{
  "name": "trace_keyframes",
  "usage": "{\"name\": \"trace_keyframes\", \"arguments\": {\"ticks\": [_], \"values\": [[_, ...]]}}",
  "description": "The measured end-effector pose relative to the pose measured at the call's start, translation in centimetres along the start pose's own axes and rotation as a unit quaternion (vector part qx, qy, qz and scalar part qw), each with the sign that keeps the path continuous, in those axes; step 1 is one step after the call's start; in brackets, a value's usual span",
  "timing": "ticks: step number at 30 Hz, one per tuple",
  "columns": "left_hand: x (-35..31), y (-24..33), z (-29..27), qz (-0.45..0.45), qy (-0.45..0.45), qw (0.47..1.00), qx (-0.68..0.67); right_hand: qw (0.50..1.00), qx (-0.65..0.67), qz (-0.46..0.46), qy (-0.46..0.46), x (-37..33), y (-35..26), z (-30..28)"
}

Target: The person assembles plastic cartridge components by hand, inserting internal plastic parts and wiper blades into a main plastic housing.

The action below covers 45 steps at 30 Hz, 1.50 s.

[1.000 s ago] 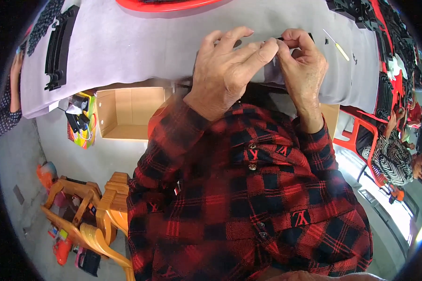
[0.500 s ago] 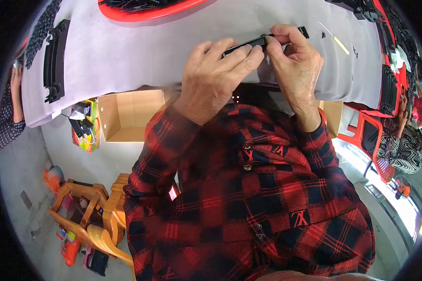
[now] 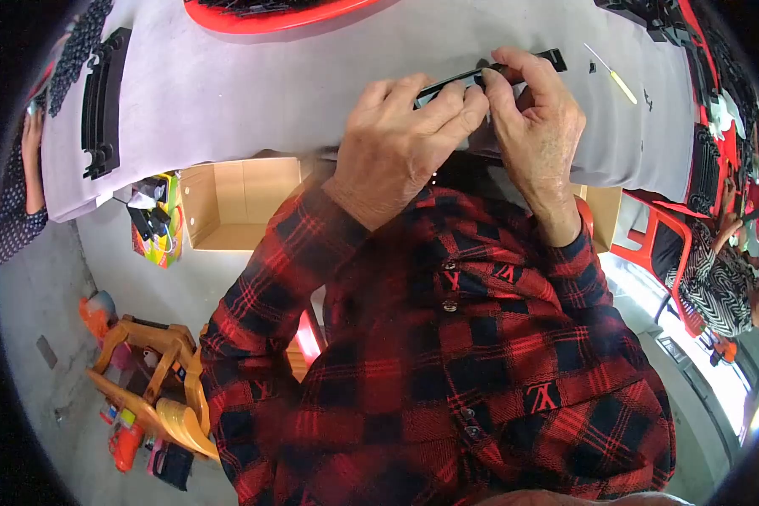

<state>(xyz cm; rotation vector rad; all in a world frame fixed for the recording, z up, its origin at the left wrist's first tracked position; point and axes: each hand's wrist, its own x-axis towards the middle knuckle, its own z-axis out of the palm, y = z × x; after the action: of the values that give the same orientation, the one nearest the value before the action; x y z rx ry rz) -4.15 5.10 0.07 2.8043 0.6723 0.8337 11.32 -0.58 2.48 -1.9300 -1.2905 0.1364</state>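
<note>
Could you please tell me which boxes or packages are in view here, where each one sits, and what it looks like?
Open cardboard box: under the table's near edge, left of the person's left arm; plain brown, rectangular, nothing visible inside.
Colourful package: just left of that box; yellow with green and pink, dark parts on top.
Second cardboard box: right of the right forearm; brown, mostly hidden.

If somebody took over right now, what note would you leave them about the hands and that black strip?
Left hand: fingers pinch the thin black strip near its middle.
Right hand: fingers grip the same strip closer to its far end.
The strip is held just above the grey table. A small yellow-handled tool lies to the right, untouched.
Done: strip is in both hands.
Left: cannot tell from this view.
</note>
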Motion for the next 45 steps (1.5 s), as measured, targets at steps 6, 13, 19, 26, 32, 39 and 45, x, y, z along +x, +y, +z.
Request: {"name": "trace_keyframes", "arguments": {"ticks": [6,13,19,26,32,39,45], "values": [[0.1,0.1,0.4,0.023,0.023,0.999,0.038,0.989,0.113,0.089,-0.03,0.1,0.9,-0.7],[0.6,-0.4,0.4,0.03,0.028,0.998,0.042,0.997,0.075,-0.031,-0.005,-0.2,1.4,-1.0],[0.5,-0.4,0.4,0.044,0.038,0.998,-0.011,0.977,0.07,-0.168,-0.109,0.4,1.3,-1.4],[-0.2,0.3,-0.2,0.027,0.022,0.999,-0.004,0.975,0.123,-0.144,-0.118,-0.7,1.6,-0.7],[-0.5,-0.6,0.7,0.046,0.066,0.997,-0.008,0.972,0.129,-0.184,-0.072,-0.8,2.2,0.3],[-1.0,-0.9,1.8,0.046,0.103,0.993,-0.02,0.97,0.069,-0.226,-0.055,-1.3,2.6,0.8],[-1.1,-1.0,1.7,0.057,0.104,0.993,-0.02,0.967,0.082,-0.24,-0.037,-1.5,2.4,0.8]]}}
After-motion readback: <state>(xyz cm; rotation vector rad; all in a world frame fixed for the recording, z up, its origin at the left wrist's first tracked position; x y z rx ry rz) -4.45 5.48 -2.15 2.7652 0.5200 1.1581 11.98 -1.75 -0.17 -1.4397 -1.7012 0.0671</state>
